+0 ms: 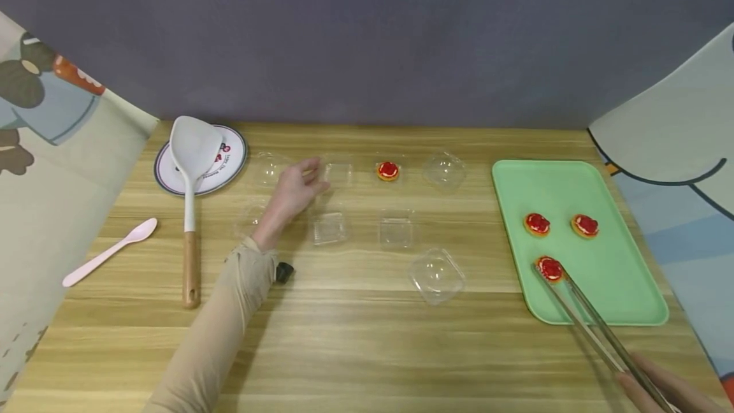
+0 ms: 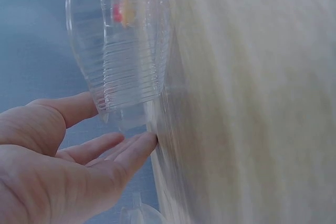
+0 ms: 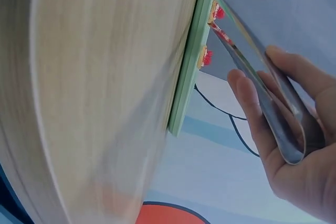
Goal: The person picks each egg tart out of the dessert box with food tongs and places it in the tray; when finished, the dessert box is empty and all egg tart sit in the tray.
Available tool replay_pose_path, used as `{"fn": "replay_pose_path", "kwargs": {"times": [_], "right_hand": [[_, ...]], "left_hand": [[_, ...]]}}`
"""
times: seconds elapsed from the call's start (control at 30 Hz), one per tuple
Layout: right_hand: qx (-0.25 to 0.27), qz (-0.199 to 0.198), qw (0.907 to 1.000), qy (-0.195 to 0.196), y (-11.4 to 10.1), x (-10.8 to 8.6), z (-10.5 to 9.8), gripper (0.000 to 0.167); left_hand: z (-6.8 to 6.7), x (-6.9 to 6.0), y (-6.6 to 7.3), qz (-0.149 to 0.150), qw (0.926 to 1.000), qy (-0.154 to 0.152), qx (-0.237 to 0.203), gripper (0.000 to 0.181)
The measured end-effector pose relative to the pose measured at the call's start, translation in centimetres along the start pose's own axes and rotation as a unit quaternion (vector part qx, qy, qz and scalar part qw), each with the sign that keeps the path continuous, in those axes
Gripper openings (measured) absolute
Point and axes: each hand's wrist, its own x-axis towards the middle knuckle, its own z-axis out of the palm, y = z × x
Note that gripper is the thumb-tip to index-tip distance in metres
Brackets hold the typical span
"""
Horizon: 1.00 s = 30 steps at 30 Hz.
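Note:
My left hand is at the back of the table beside a clear plastic container. In the left wrist view its fingers are extended, and the thumb meets the container's near corner; whether it presses there I cannot tell. My right hand holds metal tongs at the front right. The tongs' tips stand on either side of a red-topped tart on the green tray. Two more tarts, one left and one right, lie behind it.
Another tart sits in a clear container at the back. Several clear containers and lids, such as a front lid, are spread mid-table. At left lie a white turner across a plate and a pink spoon.

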Motion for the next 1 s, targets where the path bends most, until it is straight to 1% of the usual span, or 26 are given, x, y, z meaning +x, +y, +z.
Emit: {"fn": "replay_pose_path", "kwargs": {"times": [0.03,0.07,0.17,0.27,0.43,0.5,0.6,0.63,0.67,0.7,0.73,0.8,0.9,0.93,1.0], "right_hand": [[0.000,0.038,0.9991,0.018,-0.7,0.1,0.3,0.047],[0.001,0.090,0.9954,0.033,-1.3,0.2,0.5,0.051],[-0.010,0.152,0.9870,0.051,-2.5,0.5,0.7,0.052],[-0.025,0.178,0.9826,0.045,-2.6,0.8,0.6,0.053],[-0.041,0.162,0.9847,0.050,-2.1,1.1,0.6,0.052],[-0.042,0.172,0.9826,0.057,-2.2,1.2,0.7,0.052],[-0.034,0.210,0.9760,0.046,-3.1,1.5,0.9,0.057],[-0.022,0.235,0.9704,0.051,-3.6,1.6,1.0,0.058],[-0.011,0.248,0.9672,0.053,-4.1,1.7,1.1,0.058],[0.003,0.251,0.9665,0.055,-4.5,1.8,1.1,0.057],[0.018,0.247,0.9675,0.052,-4.8,1.9,1.0,0.058],[0.034,0.217,0.9745,0.045,-5.5,2.1,0.8,0.055],[0.046,0.203,0.9780,0.005,-6.5,2.6,0.3,0.058],[0.039,0.211,0.9767,-0.012,-6.9,2.8,0.2,0.061],[0.041,0.222,0.9741,-0.008,-7.9,3.2,0.4,0.061]], "left_hand": [[0.0,0.0,0.0,0.000,1.0000,-0.001,0.000,0.069],[0.0,0.0,0.0,0.001,1.0000,-0.001,-0.001,0.069],[0.0,0.1,0.0,0.003,1.0000,-0.001,-0.001,0.068],[0.0,0.1,0.0,0.004,1.0000,0.000,0.000,0.068],[0.0,0.1,-0.1,-0.004,1.0000,-0.002,-0.002,0.070],[0.0,0.1,-0.1,-0.006,1.0000,-0.005,-0.003,0.071],[0.0,0.1,-0.1,-0.006,1.0000,-0.006,0.001,0.071],[0.0,0.1,-0.1,-0.006,1.0000,-0.006,0.002,0.071],[0.1,0.1,-0.1,-0.007,1.0000,-0.007,0.002,0.071],[0.1,0.1,0.0,-0.007,0.9999,-0.007,0.002,0.072],[0.1,0.1,0.0,-0.008,0.9999,-0.007,0.003,0.072],[0.1,0.0,0.0,-0.009,0.9999,-0.005,0.006,0.072],[0.1,0.0,0.0,-0.009,0.9999,-0.005,0.009,0.071],[0.1,0.0,0.1,-0.009,0.9999,-0.005,0.009,0.071],[0.0,0.0,0.1,-0.009,0.9999,-0.005,0.007,0.072]]}}
